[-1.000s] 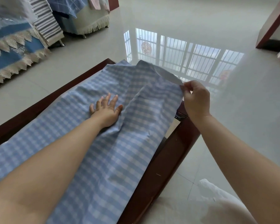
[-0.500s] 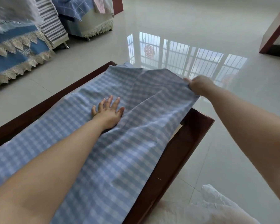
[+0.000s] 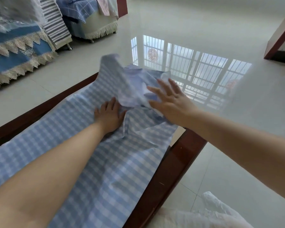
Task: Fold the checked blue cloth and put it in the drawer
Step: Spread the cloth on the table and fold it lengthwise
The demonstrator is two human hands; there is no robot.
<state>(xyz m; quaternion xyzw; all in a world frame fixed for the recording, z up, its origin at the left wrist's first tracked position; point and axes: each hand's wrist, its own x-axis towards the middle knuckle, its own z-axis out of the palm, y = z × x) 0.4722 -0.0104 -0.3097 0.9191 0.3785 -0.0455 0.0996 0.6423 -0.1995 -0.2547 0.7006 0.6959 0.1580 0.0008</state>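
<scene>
Your left hand [image 3: 109, 115] lies flat, fingers straight, pressing the checked blue cloth [image 3: 95, 162] against the dark wooden surface [image 3: 169, 167]. The cloth lies spread along that surface, and its far end [image 3: 122, 76] is flipping back toward you, blurred in mid-air. Your right hand [image 3: 169, 102] hangs just beside that loose end with fingers spread wide, holding nothing. By the look of it, you are only at the first fold: no neat crease lies down yet, further folds remain, and no drawer is in view, so putting the cloth away is all ahead of you. Compared with half a second earlier, your right hand has let go of the corner it pinched at the far edge, and the flat-stretched end has been thrown up and inward.
</scene>
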